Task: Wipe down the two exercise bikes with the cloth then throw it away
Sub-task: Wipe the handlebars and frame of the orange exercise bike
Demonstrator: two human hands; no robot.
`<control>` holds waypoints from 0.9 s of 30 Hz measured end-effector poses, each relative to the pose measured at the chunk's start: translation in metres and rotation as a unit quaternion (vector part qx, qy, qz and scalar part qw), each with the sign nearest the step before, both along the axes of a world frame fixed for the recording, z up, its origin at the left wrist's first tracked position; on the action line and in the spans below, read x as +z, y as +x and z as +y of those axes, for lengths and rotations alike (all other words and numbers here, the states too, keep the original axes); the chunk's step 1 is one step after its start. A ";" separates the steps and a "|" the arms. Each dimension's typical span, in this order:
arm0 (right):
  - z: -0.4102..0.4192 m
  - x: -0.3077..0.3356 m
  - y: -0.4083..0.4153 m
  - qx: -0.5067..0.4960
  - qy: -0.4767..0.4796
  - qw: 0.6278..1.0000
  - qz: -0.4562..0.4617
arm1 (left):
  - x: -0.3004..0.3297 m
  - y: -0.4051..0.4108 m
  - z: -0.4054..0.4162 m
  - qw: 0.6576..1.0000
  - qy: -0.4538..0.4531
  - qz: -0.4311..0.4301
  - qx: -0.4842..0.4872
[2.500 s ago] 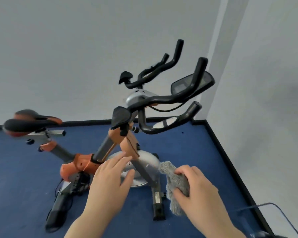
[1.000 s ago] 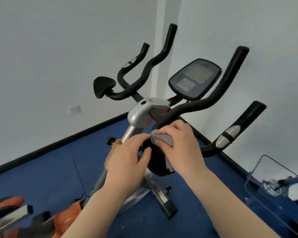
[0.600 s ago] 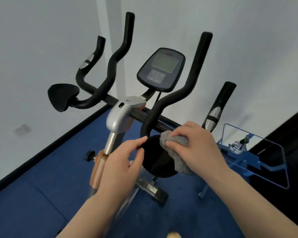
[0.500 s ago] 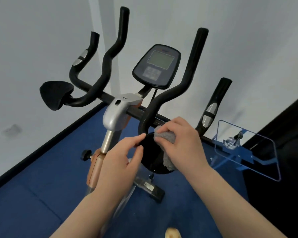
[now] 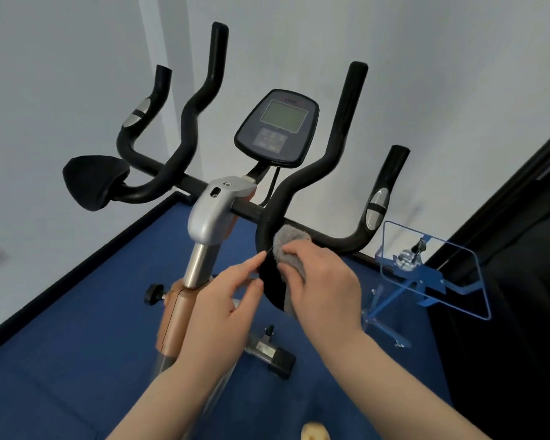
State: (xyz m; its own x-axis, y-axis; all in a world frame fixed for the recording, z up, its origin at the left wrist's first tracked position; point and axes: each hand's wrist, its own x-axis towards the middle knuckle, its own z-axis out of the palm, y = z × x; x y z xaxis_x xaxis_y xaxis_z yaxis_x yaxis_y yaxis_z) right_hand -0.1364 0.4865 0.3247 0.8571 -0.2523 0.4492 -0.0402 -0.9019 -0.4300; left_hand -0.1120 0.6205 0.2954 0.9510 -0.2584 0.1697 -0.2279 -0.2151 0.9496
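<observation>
Blue floor point(image 5: 77, 328) lay under the bike point(image 5: 218, 204). Beside its handlebar pad point(image 5: 272, 289), the right hand point(image 5: 326, 289) gripped the cloth point(image 5: 288, 246); the left hand point(image 5: 223, 308) pinched the pad's edge. Wiping looked barely begun, and no second bike was in view.

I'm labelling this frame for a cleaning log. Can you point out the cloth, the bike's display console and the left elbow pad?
cloth point(image 5: 288, 246): head view, on its bunched grey top above the fingers.
display console point(image 5: 285, 116): head view, on the screen.
left elbow pad point(image 5: 94, 181): head view, on its black padded face.

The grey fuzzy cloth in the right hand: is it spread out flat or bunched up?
Bunched up. The grey fuzzy cloth sits wadded under the right hand, pressed against the black round elbow pad.
</observation>
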 end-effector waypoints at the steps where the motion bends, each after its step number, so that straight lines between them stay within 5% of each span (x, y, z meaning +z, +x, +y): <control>1: 0.000 -0.002 -0.005 0.013 -0.015 1.000 0.013 | 0.000 -0.001 -0.001 1.000 0.002 -0.002 0.004; 5: -0.014 0.010 -0.011 0.054 0.029 0.995 0.083 | 0.000 0.000 -0.002 1.000 -0.006 0.001 -0.004; 8: -0.013 0.016 0.003 0.000 0.099 0.995 -0.005 | -0.003 0.005 -0.001 1.000 -0.004 -0.010 0.000; 16: -0.003 -0.006 -0.023 0.108 0.031 0.988 0.105 | -0.009 0.005 -0.001 0.999 -0.037 0.003 0.023; 19: -0.018 0.012 -0.011 0.076 0.109 0.991 0.030 | -0.010 0.006 0.002 0.998 -0.048 0.010 0.031; 27: 0.000 -0.001 -0.015 0.072 -0.071 0.993 0.064 | -0.015 -0.001 0.005 0.999 -0.029 0.017 0.025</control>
